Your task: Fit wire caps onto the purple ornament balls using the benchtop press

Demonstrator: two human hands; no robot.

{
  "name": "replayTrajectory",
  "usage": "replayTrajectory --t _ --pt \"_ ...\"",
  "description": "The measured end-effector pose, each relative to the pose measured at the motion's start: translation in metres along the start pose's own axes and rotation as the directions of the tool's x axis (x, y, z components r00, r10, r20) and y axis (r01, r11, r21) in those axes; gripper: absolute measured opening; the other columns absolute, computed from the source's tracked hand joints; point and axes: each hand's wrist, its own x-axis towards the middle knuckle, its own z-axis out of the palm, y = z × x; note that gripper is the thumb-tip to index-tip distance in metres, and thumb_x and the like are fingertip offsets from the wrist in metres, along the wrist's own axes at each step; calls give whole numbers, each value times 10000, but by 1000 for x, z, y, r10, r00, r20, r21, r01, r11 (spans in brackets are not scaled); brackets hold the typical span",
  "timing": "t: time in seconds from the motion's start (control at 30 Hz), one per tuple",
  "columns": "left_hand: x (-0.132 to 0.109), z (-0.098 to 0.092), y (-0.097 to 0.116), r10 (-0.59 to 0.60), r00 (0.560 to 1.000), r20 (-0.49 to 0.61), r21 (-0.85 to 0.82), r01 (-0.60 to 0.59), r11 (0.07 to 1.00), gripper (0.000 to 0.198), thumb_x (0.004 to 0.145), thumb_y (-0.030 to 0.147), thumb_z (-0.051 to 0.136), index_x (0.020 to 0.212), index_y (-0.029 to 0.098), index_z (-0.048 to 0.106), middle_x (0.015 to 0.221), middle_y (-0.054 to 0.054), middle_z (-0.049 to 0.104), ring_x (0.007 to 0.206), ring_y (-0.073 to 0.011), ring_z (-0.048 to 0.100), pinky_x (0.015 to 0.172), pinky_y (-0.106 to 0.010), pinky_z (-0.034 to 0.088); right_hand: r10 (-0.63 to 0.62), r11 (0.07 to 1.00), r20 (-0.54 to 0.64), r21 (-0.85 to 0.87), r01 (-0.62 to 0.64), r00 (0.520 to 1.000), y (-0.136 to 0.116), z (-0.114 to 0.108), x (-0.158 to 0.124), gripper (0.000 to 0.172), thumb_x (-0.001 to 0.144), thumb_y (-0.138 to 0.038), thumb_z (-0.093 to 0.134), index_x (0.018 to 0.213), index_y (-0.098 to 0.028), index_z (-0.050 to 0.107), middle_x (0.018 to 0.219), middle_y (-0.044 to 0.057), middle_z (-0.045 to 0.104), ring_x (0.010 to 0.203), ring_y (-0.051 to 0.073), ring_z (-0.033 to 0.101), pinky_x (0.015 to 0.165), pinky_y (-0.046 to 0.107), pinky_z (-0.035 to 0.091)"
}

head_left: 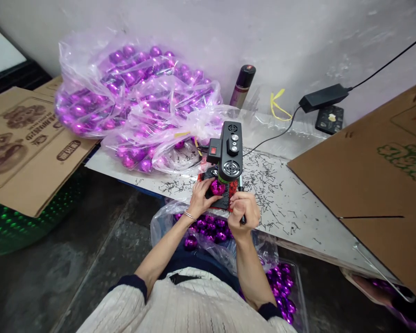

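My left hand [201, 196] grips a shiny purple mirror ball [217, 187] between thumb and fingers, on the base of a small black bench machine [230, 152]. The ball sits right under the machine's head, which has round vents and a red switch. My right hand [244, 212] is wrapped round the black-handled lever [241, 188] at the machine's right side. Red material shows around the base. Below the table edge, an open plastic bag [159, 226] in my lap holds more purple balls [211, 226].
Large clear bags of purple balls [138, 88] lie at the back left. A spray can [243, 85] and a power adapter [324, 97] stand by the wall. Dark slivers litter the white table [298, 203]. Cardboard boxes [374, 162] flank both sides; a tub of balls [300, 282] is below right.
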Motion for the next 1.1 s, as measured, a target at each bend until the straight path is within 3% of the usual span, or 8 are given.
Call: replayTrajectory --t 0.23,0.4,0.7,0.97,1.1 --pt "-2 2 -6 46 999 0 -47 -46 998 665 892 514 766 1452 219 565 1321 -148 704 1215 -307 662 1061 -488 509 36 999 -24 17 -35 999 4 3 -10 254 1014 -166 442 780 -220 522 745 10 606 665 132 583 622 278 460" --pt "-2 3 -6 44 999 -15 -54 -45 998 649 885 506 775 1433 214 584 1313 -150 708 1221 -311 660 1067 -493 510 -16 1000 -32 16 16 999 15 8 -24 267 1041 -206 401 799 -223 512 751 3 595 660 130 574 675 302 480" --pt "-4 6 -5 90 994 -62 -54 -94 994 591 934 499 719 1422 195 579 1302 -151 712 1203 -296 668 1050 -471 517 -26 1000 -136 11 27 990 21 19 -35 334 1065 -252 381 752 -229 495 700 -26 563 629 126 585 745 345 512" --pt "-3 6 -5 66 997 -42 -34 -68 997 569 943 480 715 1414 191 582 1292 -152 713 1186 -295 673 1050 -475 512 -7 999 -136 30 11 991 28 22 -44 360 1083 -272 321 758 -231 470 736 -27 549 628 116 608 754 359 536" --pt "-3 6 -5 62 997 -47 -27 -64 998 564 946 497 704 1404 190 588 1272 -150 722 1181 -295 679 1053 -482 516 -70 997 -65 20 72 995 35 21 -49 333 1073 -258 355 756 -229 457 747 -28 542 637 112 615 703 328 511"
